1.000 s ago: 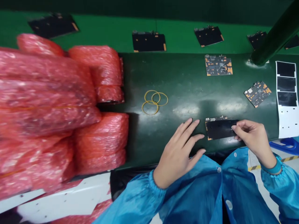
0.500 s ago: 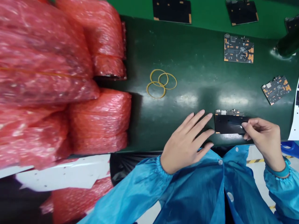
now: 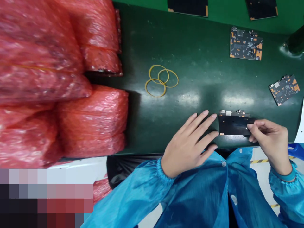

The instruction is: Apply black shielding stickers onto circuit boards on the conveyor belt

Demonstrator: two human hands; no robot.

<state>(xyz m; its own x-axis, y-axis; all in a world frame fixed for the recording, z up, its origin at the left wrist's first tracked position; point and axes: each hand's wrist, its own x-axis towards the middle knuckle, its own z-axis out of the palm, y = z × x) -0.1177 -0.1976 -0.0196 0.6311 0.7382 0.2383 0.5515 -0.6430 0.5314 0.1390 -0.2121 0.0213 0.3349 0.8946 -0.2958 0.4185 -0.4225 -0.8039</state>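
Observation:
A small circuit board covered with a black film (image 3: 234, 124) lies near the front edge of the dark green table (image 3: 194, 63). My right hand (image 3: 269, 142) has its fingers curled, pinching the right end of that black film. My left hand (image 3: 190, 144) lies flat with fingers stretched out, fingertips just left of the board, holding nothing. Both arms wear blue sleeves.
Stacked red bubble-wrap bundles (image 3: 59, 79) fill the left side. Three yellow rubber bands (image 3: 160, 80) lie mid-table. Bare circuit boards sit at back right (image 3: 245, 43) and right (image 3: 283, 89). More black-covered boards (image 3: 187, 7) rest on the bright green belt behind.
The view has shifted down and left, so the table's things appear higher and rightward. Both hands have stayed beside the board, the right one still pinching the film.

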